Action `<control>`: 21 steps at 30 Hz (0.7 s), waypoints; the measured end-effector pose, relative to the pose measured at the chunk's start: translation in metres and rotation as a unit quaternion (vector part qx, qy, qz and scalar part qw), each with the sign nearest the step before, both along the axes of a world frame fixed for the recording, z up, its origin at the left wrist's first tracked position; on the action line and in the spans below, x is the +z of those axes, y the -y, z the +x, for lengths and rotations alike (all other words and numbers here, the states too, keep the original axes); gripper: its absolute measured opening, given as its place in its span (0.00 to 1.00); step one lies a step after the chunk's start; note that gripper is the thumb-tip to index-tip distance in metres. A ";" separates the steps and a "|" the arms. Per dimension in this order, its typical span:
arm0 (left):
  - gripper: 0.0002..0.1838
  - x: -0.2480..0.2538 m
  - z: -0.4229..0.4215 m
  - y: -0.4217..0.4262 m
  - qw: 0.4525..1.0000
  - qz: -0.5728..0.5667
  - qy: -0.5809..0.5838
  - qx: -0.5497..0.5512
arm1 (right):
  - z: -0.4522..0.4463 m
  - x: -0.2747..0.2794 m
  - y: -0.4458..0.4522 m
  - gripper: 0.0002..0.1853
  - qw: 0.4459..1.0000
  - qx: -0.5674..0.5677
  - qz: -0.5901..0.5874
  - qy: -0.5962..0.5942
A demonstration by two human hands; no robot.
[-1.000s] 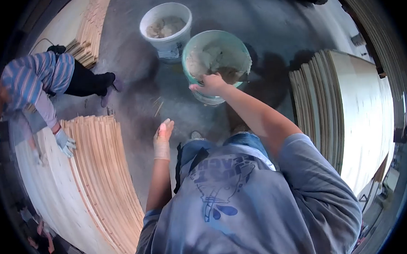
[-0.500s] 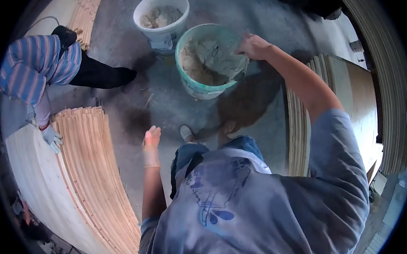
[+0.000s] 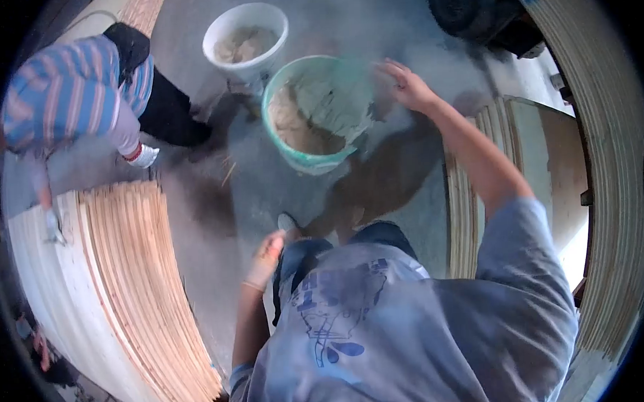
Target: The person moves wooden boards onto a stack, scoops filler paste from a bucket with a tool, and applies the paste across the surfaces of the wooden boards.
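Note:
My right hand [image 3: 407, 84] is just beyond the right rim of a green bucket [image 3: 270, 120], its fingers bent. Blur hides what, if anything, they grip. Inside the bucket lies thick grey-beige paste [image 3: 290, 120], with a paler, smoother mass on its right side. My left hand [image 3: 269, 248] hangs low beside my left thigh, its fingers loosely extended and slightly blurred. Nothing shows in it, and it touches neither bucket.
Behind the green bucket stands a white bucket [image 3: 211, 44] of similar paste. Stacked wooden boards [image 3: 135, 281] lie at left, more boards [image 3: 472, 187] at right. A person in a striped shirt [image 3: 66, 90] bends over the left stack, wearing gloves. A dark wheel [image 3: 457, 8] is at upper right.
My right hand has lifted slightly away from the green bucket's rim. My left hand has swung inward toward my thigh. The other person's one gloved hand has risen off the boards.

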State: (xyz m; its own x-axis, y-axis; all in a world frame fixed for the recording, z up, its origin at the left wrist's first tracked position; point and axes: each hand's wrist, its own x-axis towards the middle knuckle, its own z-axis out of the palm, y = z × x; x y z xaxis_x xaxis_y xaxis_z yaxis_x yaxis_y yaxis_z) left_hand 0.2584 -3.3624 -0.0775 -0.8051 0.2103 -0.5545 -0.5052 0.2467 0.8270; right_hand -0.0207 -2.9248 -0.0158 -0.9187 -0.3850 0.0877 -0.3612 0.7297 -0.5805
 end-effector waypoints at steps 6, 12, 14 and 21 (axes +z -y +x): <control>0.33 0.099 -0.097 -0.167 0.932 0.301 -0.123 -0.161 | 0.097 0.011 -0.027 0.19 0.915 -0.179 -0.294 0.213; 0.29 0.133 -0.177 -0.354 0.777 0.090 -0.518 -0.346 | 0.161 0.013 -0.076 0.19 0.897 -0.227 -0.308 0.222; 0.27 0.101 -0.187 -0.410 0.760 0.096 -0.529 -0.366 | 0.170 0.036 -0.103 0.21 0.869 -0.299 -0.333 0.212; 0.35 0.100 -0.209 -0.515 0.802 0.183 -0.458 -0.338 | 0.183 -0.018 -0.181 0.22 0.775 -0.405 -0.463 0.147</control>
